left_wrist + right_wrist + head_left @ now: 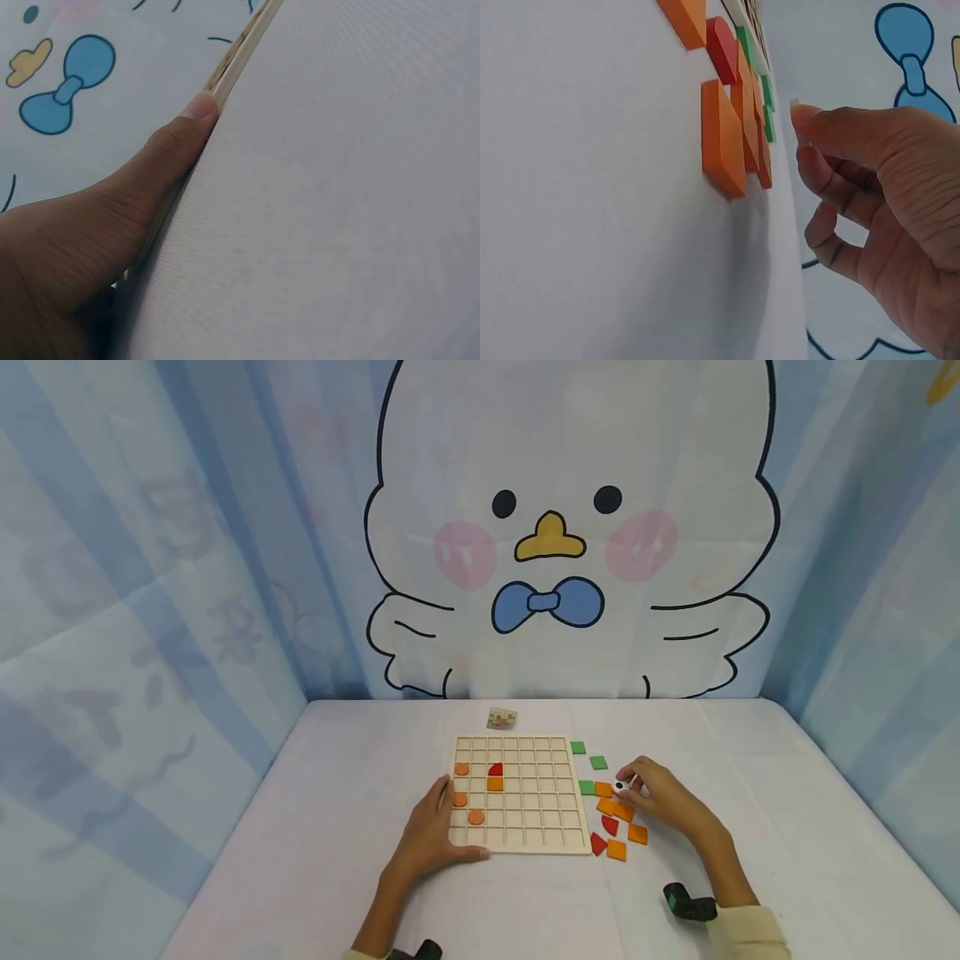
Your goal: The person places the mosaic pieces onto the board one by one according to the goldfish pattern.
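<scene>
A pale wooden grid board [536,810] lies flat on the table. My left hand [431,833] holds it at its near left corner, thumb along the front edge and fingers along the left side. In the left wrist view, the thumb [169,146] presses against the board's edge [244,56]. My right hand [666,795] pinches a small white piece with a black dot [619,787] between thumb and fingers, above the loose tiles to the right of the board. From the right wrist, only a thin pale edge of that piece [795,112] shows at the fingertips.
On the board sit orange discs [476,817], a red quarter-round [496,769] and an orange square [495,783]. Right of it lie orange tiles [617,850], red pieces [597,843] and green tiles [597,762]. A small patterned packet [502,718] lies behind the board.
</scene>
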`<state>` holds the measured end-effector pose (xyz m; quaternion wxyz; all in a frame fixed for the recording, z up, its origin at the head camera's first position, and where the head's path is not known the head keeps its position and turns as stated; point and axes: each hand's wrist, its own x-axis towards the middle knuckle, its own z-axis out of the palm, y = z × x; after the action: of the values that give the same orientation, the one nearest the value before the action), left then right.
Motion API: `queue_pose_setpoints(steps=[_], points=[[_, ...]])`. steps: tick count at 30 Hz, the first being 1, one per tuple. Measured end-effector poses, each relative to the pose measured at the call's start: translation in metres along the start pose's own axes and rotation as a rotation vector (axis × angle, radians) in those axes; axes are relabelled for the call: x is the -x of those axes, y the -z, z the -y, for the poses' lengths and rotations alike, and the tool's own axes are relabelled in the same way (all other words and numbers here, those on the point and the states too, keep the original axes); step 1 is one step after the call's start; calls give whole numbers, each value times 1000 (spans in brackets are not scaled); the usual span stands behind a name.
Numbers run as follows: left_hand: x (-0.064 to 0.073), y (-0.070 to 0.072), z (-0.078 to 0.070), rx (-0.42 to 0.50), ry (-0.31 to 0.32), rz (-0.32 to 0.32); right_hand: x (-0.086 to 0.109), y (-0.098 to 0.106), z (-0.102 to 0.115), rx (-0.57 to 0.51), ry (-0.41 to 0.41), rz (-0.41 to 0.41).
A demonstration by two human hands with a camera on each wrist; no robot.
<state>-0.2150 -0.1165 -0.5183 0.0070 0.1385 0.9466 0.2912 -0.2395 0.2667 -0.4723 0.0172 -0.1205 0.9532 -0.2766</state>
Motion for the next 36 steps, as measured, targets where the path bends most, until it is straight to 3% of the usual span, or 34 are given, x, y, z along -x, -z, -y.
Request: queue_pose_setpoints(steps=[10,20,29,36], points=[[0,-3,2,10,-1,3,-10,-16,24,-35,137,36],[0,-3,1,14,-1,-9,-19,-36,49,-26,334,69],[-1,-4,3,1,12,-2,-39,-58,85,-39,312,116],[-2,-1,4,1,-20,-12,-50,-73,100,-8,404,114]])
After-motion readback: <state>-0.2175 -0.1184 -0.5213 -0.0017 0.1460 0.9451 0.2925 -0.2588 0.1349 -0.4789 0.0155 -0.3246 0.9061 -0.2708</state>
